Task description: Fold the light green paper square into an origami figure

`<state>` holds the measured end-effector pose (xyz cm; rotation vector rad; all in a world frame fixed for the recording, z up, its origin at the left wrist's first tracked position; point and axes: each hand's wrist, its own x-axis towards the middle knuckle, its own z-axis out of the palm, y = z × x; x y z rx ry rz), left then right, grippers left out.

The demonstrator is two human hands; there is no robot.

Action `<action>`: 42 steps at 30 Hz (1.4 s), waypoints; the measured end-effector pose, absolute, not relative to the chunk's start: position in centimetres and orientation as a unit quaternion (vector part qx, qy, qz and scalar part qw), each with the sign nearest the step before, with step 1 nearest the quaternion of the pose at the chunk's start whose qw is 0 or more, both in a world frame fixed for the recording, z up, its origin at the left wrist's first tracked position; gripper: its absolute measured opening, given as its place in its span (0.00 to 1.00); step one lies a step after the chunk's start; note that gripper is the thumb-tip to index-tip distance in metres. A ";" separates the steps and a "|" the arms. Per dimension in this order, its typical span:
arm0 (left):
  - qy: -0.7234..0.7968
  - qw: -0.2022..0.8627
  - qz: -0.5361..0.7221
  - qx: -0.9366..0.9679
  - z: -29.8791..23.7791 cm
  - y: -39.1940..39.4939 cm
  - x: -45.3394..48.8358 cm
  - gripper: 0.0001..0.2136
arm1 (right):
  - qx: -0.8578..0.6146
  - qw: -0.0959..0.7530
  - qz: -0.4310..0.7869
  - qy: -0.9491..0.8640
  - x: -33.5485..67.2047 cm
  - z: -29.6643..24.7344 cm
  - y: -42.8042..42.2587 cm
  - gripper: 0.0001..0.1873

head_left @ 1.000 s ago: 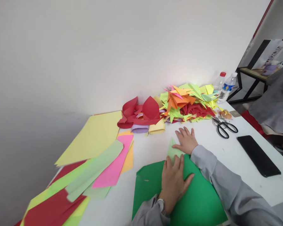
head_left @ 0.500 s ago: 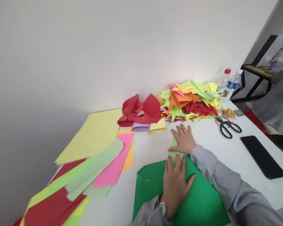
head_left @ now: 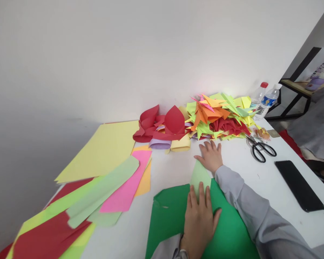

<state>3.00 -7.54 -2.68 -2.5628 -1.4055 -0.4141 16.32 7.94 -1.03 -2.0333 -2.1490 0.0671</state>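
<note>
My left hand lies flat with fingers stretched out on a dark green sheet, its fingertips pressing the near end of a pale green folded triangle. My right hand rests open and flat on the white table just past the triangle's far tip, fingers spread toward the paper pile. Both arms wear grey sleeves. Neither hand grips anything.
A pile of folded coloured paper shapes and red curled pieces sits at the back. Loose sheets, yellow, pink and red, lie to the left. Black scissors, a black phone and two bottles lie right. Another person's grey clothing shows at the right edge.
My right hand has slid away along the pale green triangle, off it and onto the table beyond its tip. My left hand stays pressing the near end. The view shifted slightly.
</note>
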 end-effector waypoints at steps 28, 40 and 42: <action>-0.365 0.133 -0.241 -0.889 -4.9 -12.9 0.6 0.15 | -0.687 0.087 0.040 -0.721 17.0 -1.4 8.5 0.31; -0.388 0.034 -0.235 -0.890 1.0 -9.0 -3.9 0.15 | -0.680 0.101 0.051 -0.725 17.0 -1.5 8.4 0.31; -0.388 0.047 -0.204 -0.898 1.2 -6.2 -3.8 0.16 | -0.681 0.100 0.049 -0.724 16.9 -1.5 8.4 0.31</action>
